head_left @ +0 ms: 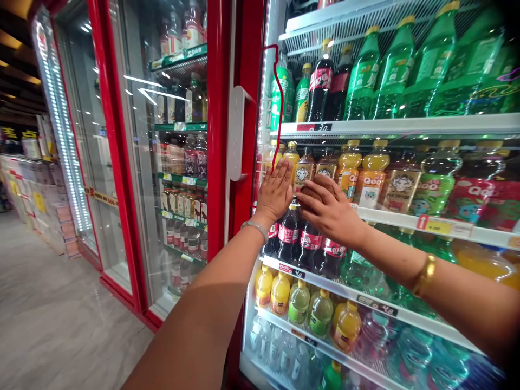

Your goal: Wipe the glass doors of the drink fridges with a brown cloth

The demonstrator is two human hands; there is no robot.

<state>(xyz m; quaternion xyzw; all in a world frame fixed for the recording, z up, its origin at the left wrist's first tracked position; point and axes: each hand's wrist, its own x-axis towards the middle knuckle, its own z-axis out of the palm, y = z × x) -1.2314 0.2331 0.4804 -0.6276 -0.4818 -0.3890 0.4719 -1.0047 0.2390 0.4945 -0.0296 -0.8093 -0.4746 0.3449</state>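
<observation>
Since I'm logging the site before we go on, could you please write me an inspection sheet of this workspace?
Surface: white-edged cooler shelves, carrying rows of upright bottles, with price tags along their edges.
Job's things: gold-labelled bottles beside the hands, partly hidden by them.
Clutter: stacked boxes on the floor at far left; the shelves are densely filled.
Hands: left hand spread flat, fingers up; right hand beside it, fingers slightly bent; neither visibly grips anything.
Cables: nothing seen.
Surroundings: grey floor, red-framed cooler to the left, pale vertical handle left of the hands; reflections blur parts of the view.
</observation>
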